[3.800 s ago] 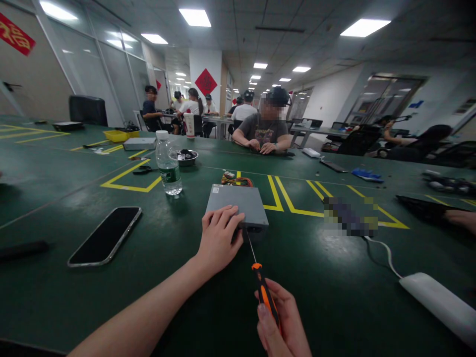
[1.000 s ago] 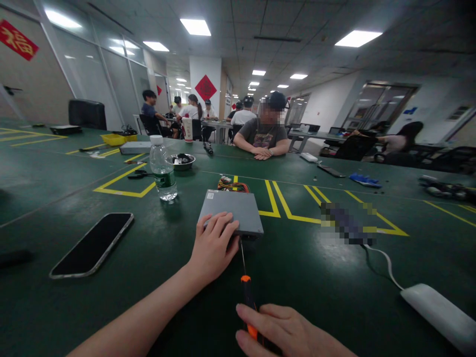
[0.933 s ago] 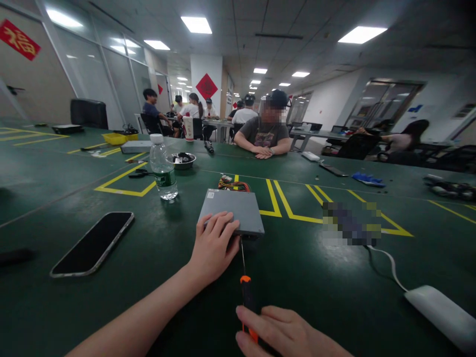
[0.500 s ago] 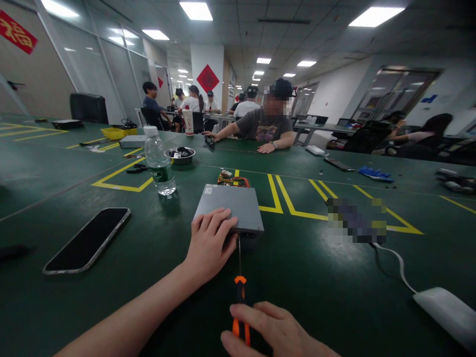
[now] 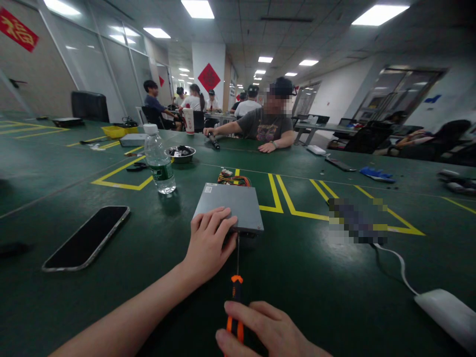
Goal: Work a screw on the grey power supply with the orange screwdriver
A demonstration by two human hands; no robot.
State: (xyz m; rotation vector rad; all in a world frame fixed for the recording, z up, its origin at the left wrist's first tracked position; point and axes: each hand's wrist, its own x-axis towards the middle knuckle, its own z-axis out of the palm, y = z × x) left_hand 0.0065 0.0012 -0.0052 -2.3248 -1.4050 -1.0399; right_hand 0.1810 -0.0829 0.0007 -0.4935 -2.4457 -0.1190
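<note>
A grey metal computer power supply point(image 5: 231, 202) lies on the green table, its bundle of coloured cables point(image 5: 235, 180) behind it. My left hand point(image 5: 211, 233) grips its near left corner, fingers across the top and thumb down at the front face. In my right hand point(image 5: 264, 327) is a screwdriver point(image 5: 236, 292) with an orange and black handle, held between thumb and fingers. Its thin shaft points away from me and reaches the front face of the power supply, close to my left thumb. The tip is hidden under the front edge.
Left of the power supply stand a water bottle point(image 5: 159, 166) and a metal bowl point(image 5: 181, 154) of small parts. A phone point(image 5: 87, 239) lies nearer. To the right are a blurred dark device point(image 5: 357, 221) and a white cabled block point(image 5: 446, 315). Across the table sits a person point(image 5: 266, 121).
The screwdriver handle and my right hand have shifted slightly left. My left hand and the power supply stay put. The person opposite has raised a dark tool a little.
</note>
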